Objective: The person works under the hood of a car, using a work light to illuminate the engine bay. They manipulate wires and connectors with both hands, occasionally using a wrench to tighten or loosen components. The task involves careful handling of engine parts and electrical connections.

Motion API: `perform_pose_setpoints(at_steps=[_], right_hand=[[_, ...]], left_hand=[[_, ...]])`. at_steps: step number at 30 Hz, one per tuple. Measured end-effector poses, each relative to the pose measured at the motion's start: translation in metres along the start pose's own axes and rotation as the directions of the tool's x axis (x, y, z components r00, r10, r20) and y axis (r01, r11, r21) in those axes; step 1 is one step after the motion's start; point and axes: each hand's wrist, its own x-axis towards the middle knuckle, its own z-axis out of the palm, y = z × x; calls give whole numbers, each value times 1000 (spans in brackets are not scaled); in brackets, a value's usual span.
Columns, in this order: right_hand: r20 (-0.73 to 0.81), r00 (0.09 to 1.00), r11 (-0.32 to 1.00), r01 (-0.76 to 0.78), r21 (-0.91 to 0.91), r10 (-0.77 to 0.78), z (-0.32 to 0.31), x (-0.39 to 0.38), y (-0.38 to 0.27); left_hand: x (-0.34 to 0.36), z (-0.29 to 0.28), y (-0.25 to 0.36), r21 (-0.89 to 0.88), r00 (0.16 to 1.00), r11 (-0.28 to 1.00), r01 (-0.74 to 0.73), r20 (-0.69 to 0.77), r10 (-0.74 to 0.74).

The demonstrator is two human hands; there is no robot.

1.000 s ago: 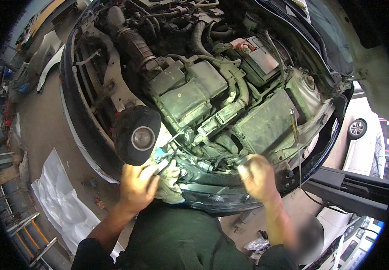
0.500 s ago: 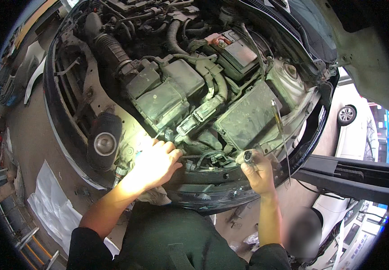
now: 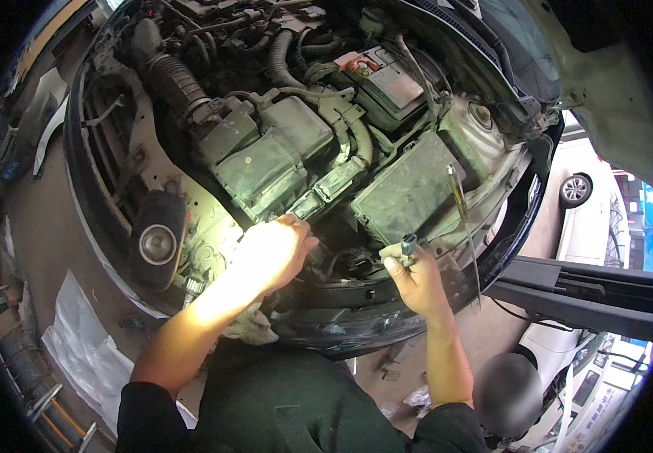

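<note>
Under a lamp's glare, my left hand [image 3: 275, 255] reaches to the near edge of a dusty black engine-bay box [image 3: 262, 170]. Its fingers are bent together beside a grey connector block [image 3: 307, 205]; whatever they pinch is hidden. My right hand [image 3: 417, 285] is over the front edge of the car, closed around a small black electrical connector [image 3: 408, 243] between thumb and fingers. The connector's end points up. Dark wires [image 3: 349, 264] lie in the gap between my hands.
An amber-handled screwdriver [image 3: 458, 198] rests by a black-lidded box [image 3: 405, 189] to the right. Farther back sits the battery [image 3: 390, 84]. On the left is a black part with a silver disc [image 3: 157, 246]. A dark lift arm [image 3: 575, 294] and a person's blurred head [image 3: 507, 394] are at right.
The view has shifted slightly. My left hand has pushed farther in toward the connector block, covering what was at its fingertips. My right hand has tipped the black connector more upright.
</note>
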Motion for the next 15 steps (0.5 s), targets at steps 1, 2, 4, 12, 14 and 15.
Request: perform_pose_setpoints(at_steps=[1, 2, 4, 12, 14, 15], right_hand=[[-15, 999, 999, -33, -5, 32, 1, -2, -1], [-21, 998, 998, 63, 2, -63, 1, 3, -8], [36, 986, 984, 165, -61, -163, 5, 8, -11], [322, 929, 861, 310, -403, -184, 61, 20, -55], [424, 898, 815, 332, -475, -119, 76, 20, -54], [426, 896, 807, 344, -481, -127, 79, 19, -50]], left_hand=[[4, 1, -3, -13, 1000, 1000, 0, 18, 0], [8, 1, -7, -14, 998, 999, 31, 53, -31], [10, 2, -14, -36, 997, 999, 25, 77, -23], [6, -11, -14, -146, 985, 984, 98, 153, -76], [-8, -27, -11, -124, 987, 990, 72, 151, -53], [-23, -21, -19, -36, 999, 998, -47, -3, 47]])
